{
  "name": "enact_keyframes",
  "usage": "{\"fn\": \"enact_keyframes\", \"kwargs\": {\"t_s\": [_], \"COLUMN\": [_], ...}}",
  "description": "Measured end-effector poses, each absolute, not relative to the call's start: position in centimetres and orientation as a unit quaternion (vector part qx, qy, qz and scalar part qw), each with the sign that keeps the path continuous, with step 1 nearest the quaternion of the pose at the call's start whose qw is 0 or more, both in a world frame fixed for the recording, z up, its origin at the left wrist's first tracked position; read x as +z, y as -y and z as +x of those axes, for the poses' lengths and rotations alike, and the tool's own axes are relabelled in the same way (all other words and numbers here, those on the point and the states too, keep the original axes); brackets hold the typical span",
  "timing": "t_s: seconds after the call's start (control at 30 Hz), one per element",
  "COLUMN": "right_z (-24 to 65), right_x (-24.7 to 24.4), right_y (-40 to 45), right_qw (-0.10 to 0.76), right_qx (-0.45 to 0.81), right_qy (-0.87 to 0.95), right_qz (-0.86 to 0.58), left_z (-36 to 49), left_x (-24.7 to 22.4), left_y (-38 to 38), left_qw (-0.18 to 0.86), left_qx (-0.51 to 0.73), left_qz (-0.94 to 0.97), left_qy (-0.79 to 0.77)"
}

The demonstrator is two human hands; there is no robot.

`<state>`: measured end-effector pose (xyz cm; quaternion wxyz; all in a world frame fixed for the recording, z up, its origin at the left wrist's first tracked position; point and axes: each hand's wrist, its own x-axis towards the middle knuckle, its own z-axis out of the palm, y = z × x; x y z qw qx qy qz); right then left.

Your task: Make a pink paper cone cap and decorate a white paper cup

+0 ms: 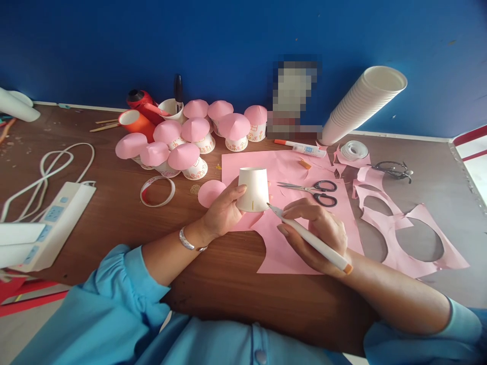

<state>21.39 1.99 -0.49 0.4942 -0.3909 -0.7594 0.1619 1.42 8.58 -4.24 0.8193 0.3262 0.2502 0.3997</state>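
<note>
My left hand is closed around a white paper cup, held upside down with its wide rim toward me. A short yellow-orange stroke marks the cup near that rim. Between the fingers of my right hand is a white marker pen with an orange end, its tip beside the cup's lower right edge; I cannot tell whether it touches. Pink paper lies beneath both hands. Black-handled scissors rest on it, and a pink paper disc sits left of the cup.
Several cups with pink cone tops stand at the back left. A tall stack of paper cups leans against the blue wall. Tape rolls, pink offcuts, glasses and a power strip with cables surround the work.
</note>
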Motion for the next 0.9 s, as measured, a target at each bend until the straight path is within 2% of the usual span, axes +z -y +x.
{"fn": "enact_keyframes", "kwargs": {"t_s": [0.2, 0.63, 0.9], "right_z": [21.24, 21.08, 21.05], "right_x": [-0.58, -0.71, -0.62], "right_y": [-2.27, -2.28, -2.33], "right_qw": [0.497, 0.491, 0.489], "right_qx": [0.154, 0.156, 0.164], "right_qy": [0.765, 0.775, 0.775], "right_qz": [-0.380, -0.367, -0.364], "left_z": [1.18, 1.52, 1.55], "left_x": [-3.97, -4.02, -4.29], "left_y": [-8.57, -8.63, -8.56], "left_qw": [0.831, 0.814, 0.818], "left_qx": [0.399, 0.379, 0.389], "left_qz": [0.291, 0.363, 0.343], "left_qy": [-0.256, -0.248, -0.247]}}
